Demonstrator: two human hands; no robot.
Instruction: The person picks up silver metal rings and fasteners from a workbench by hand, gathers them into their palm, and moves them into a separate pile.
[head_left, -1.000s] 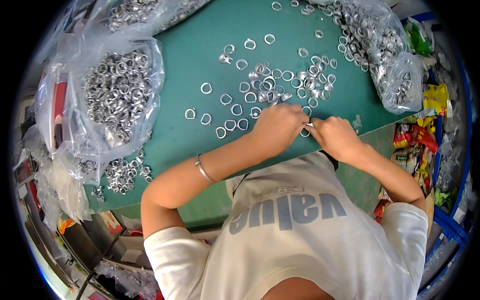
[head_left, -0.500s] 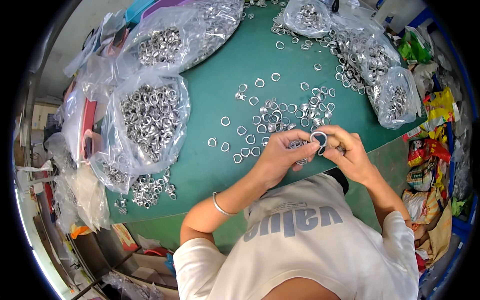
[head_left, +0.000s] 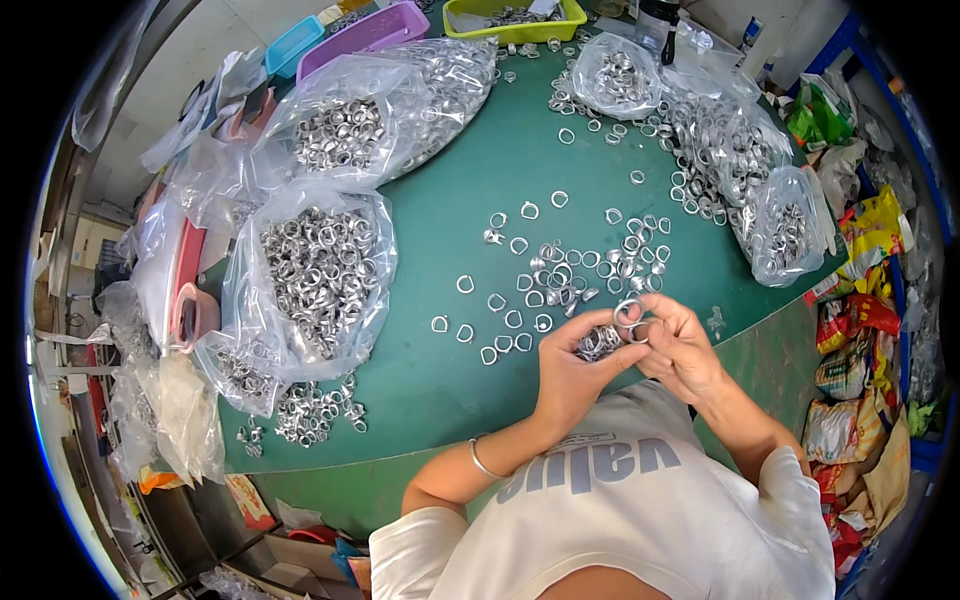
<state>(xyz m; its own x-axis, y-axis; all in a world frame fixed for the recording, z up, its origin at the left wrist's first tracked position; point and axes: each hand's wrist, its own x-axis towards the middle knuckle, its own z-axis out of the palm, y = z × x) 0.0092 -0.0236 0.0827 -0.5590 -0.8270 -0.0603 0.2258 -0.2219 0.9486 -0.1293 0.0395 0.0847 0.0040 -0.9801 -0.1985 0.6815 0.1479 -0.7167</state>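
Note:
Several silver metal rings [head_left: 598, 343] lie bunched in the curl of my left hand [head_left: 568, 375], whose fingers are closed round them. A single silver ring [head_left: 628, 313] stands up between my two hands. My right hand [head_left: 688, 355] pinches it at its right side, and my left fingertips are close to it; whether they touch it I cannot tell. Just beyond the hands, loose rings [head_left: 570, 258] are scattered over the green tabletop [head_left: 440, 225], many with one flattened or notched side.
Left of me sit open clear plastic bags of rings [head_left: 325, 275], with a small loose heap [head_left: 310, 412] beside them. More bagged rings [head_left: 785, 235] line the right edge. Purple [head_left: 365, 40], blue [head_left: 293, 47] and yellow-green [head_left: 515, 22] trays stand at the back. Colourful packages [head_left: 850, 330] fill the right side.
The view has tilted, so the table sits lower and the back trays show. My right hand has turned slightly round the single ring; both hands stay together.

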